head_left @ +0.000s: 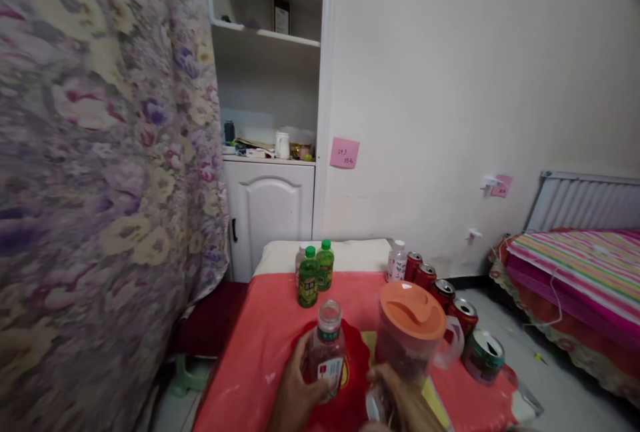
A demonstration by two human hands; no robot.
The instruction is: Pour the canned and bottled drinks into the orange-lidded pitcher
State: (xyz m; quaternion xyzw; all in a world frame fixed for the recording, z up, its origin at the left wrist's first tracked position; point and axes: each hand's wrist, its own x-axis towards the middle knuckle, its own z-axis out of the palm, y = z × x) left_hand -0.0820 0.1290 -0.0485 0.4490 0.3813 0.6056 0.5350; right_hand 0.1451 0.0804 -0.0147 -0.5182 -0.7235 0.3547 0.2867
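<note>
My left hand (299, 389) is wrapped around a clear plastic bottle (327, 352) with a white and green label. The bottle stands upright with its mouth uncapped, over a red tray (357, 345). To the right, at the bottom edge, my right hand (400, 395) is closed around a small whitish, shiny object (375, 407) that I cannot make out. Just behind that hand is a clear pitcher (407, 349) with an orange lid (413, 310) and a handle on its right side.
Green-capped bottles (309, 282) stand at the back left of the red-covered table (240, 352). A white-capped bottle (397, 262) and several cans (444, 293) line the right edge. Beyond are a cabinet (273, 202), a floral curtain (110, 172) and a bed (580, 265).
</note>
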